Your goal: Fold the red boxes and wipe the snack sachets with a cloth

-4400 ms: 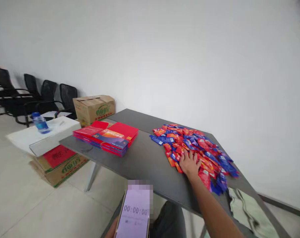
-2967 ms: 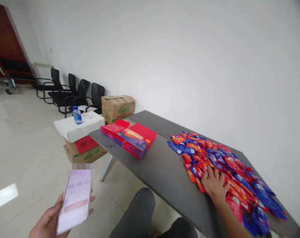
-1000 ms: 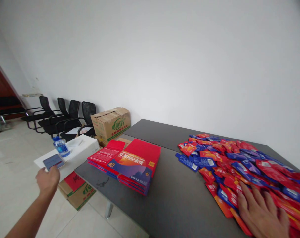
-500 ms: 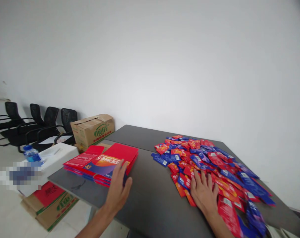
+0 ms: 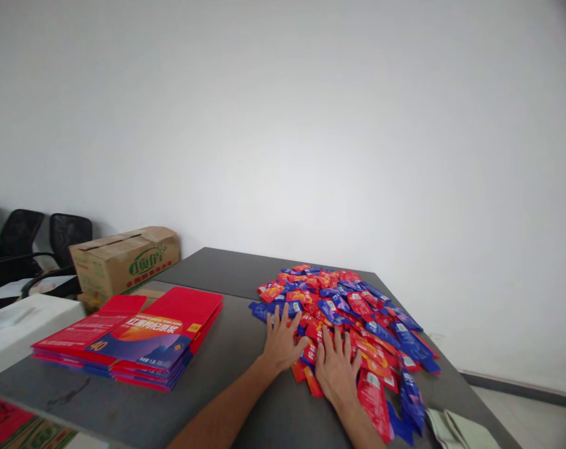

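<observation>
Left hand [image 5: 281,345] newly beside right hand [image 5: 337,369] at sachet pile [image 5: 341,304].
Fingers [image 5: 284,318] spread, nothing visibly gripped; pile on tabletop [image 5: 238,333], right of red cartons [image 5: 145,349]; both hands now seemingly free for handling sachets.

Worn on the head, above the near edge of the table [image 5: 226,349]; facing forward and slightly down across it from close by, taking in both far corners and the wall [image 5: 283,137] beyond.
</observation>
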Available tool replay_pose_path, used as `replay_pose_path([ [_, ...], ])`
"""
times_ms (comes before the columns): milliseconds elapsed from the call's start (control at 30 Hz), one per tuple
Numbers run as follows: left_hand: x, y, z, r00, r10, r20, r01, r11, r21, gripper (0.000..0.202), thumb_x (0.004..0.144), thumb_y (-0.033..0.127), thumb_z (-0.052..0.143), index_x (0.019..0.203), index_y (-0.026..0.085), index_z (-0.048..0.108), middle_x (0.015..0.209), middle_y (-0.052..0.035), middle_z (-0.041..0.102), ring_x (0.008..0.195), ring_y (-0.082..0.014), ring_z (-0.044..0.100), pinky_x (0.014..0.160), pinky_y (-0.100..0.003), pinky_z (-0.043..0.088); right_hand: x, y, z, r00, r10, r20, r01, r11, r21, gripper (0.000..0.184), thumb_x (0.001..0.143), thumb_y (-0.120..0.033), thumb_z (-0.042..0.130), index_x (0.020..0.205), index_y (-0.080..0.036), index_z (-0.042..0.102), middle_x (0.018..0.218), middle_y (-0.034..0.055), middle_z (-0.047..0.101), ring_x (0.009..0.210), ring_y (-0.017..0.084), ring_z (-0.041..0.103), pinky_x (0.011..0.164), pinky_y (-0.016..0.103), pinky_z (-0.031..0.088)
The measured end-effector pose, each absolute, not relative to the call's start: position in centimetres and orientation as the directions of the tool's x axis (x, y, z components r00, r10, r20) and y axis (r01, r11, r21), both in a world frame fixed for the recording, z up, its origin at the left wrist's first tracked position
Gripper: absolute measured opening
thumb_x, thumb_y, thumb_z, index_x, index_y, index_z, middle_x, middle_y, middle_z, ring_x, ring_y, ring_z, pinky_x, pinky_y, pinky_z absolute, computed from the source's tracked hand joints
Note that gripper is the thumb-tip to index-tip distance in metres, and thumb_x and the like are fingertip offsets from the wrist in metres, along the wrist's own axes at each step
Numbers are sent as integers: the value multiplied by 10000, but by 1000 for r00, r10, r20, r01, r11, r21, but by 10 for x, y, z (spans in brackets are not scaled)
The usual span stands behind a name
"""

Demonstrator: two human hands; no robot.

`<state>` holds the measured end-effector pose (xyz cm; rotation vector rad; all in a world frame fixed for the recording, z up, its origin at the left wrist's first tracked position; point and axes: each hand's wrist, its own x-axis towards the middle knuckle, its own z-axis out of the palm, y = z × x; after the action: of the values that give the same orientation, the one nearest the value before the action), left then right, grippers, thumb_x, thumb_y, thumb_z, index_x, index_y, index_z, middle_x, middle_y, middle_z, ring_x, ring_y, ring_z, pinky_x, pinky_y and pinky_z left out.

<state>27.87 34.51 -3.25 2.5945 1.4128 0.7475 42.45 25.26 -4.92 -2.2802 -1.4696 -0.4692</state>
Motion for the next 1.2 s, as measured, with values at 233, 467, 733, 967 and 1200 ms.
replay_pose_path([
  [233,293,365,-40,466,847,257,759,-532,376,779,839,732,385,1528,374,320,1654,-73,176,1510,-405,38,1160,-661,-9,435,264,-34,245,763,599,960,-276,-42,541,961,-385,345,1474,-251,453,1624,100,247,1505,343,136,1165,618,118],
  [467,285,372,-45,480,857,187,728,-508,459,794,832,786,291,1519,389,338,1654,-44,183,1498,-439,54,1142,-683,-42,437,290,-50,298,818,492,939,-344,4,589,955,-455,317,1523,-302,353,1612,82,284,1464,416,228,1121,717,32],
  [733,276,367,-33,496,855,152,710,-500,495,778,854,776,247,1507,371,369,1646,-53,213,1501,-422,75,1156,-668,-39,438,294,-52,338,878,340,927,-372,39,600,954,-500,294,1524,-318,344,1609,62,298,1437,428,282,1106,729,29],
  [967,242,344,-15,482,833,270,688,-551,472,690,958,621,152,1535,290,336,1614,-72,302,1507,-348,145,1200,-608,31,421,284,-32,336,851,403,935,-354,-33,589,956,-508,309,1482,-276,437,1570,68,372,1480,404,173,1134,671,109],
  [1200,167,334,7,387,838,385,809,-509,295,649,972,548,227,1513,227,385,1591,-105,340,1492,-362,176,1192,-625,64,322,298,-14,102,841,531,991,-36,-132,510,980,-403,315,1374,-203,569,1501,100,464,1461,340,231,1147,545,219],
])
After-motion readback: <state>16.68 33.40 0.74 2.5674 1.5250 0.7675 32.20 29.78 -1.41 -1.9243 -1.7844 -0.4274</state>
